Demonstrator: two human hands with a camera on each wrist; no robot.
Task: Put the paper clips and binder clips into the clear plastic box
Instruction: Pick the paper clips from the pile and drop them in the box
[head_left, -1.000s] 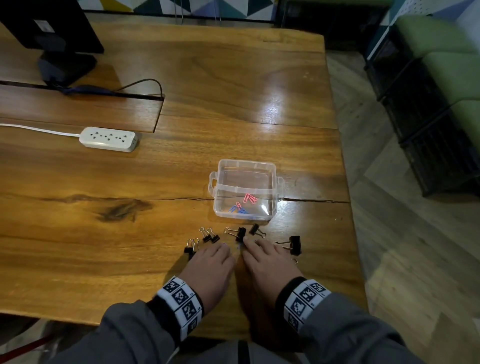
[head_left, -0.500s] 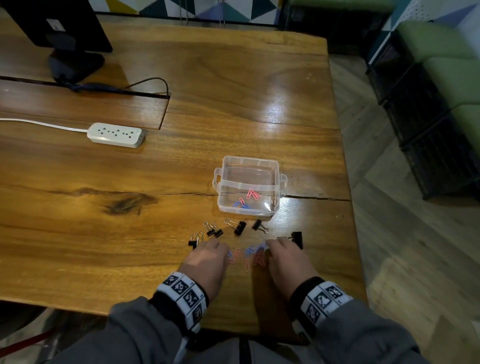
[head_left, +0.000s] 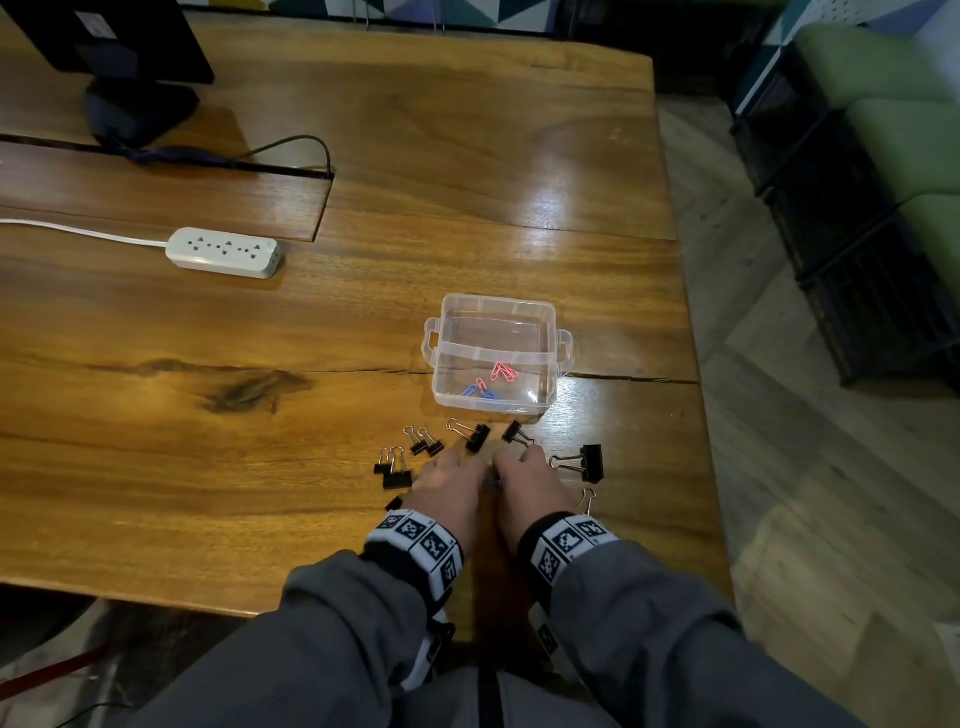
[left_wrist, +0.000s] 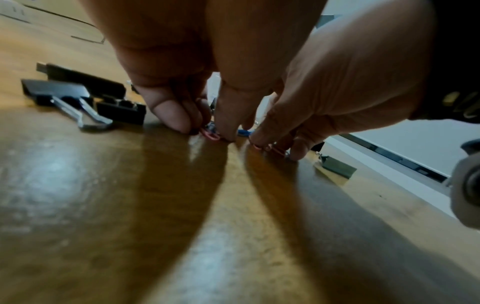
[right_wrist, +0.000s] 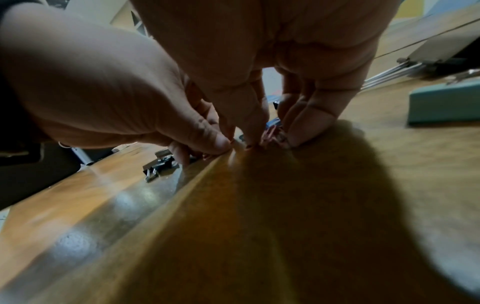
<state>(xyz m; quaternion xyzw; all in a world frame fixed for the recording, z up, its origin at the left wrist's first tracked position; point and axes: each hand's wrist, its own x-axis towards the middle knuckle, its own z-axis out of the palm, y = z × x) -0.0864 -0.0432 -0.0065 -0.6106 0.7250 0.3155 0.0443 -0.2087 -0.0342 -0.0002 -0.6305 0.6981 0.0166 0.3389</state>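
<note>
Two hands meet at the near edge of a glossy brown wooden table (head_left: 467, 156), fingertips down on a small heap of pink and blue wire paper clips (left_wrist: 211, 133). The left hand (head_left: 451, 486) has its fingers curled, tips pressed to the wood and pinching at a pink clip; the right hand (head_left: 524, 480) lies just beside it, touching it, fingers likewise curled and nipping at the clips beneath them, as the right wrist view (right_wrist: 271, 133) shows. From the head view the heap is almost wholly hidden under the two hands.

Beyond the fingertips stands the clear plastic box (head_left: 496, 306), open, with a handle lug on each side; a few pink and blue paper clips lie on its floor (head_left: 491, 382). Between box and hands, black binder clips with silver wire handles (head_left: 470, 435) are strewn in a loose arc: a pair at the left hand's outer side (head_left: 393, 470), two small ones (head_left: 425, 443) farther in, one near the box's near right corner (head_left: 517, 434), and a larger one (head_left: 584, 461) to the right of the right hand.

Farther back to the left lie a white power strip (head_left: 224, 252) with its white cord, and the dark foot of a monitor (head_left: 137, 111). Both wrists wear bands of black-and-white marker squares (head_left: 415, 543) over grey sleeves (head_left: 332, 654).
</note>
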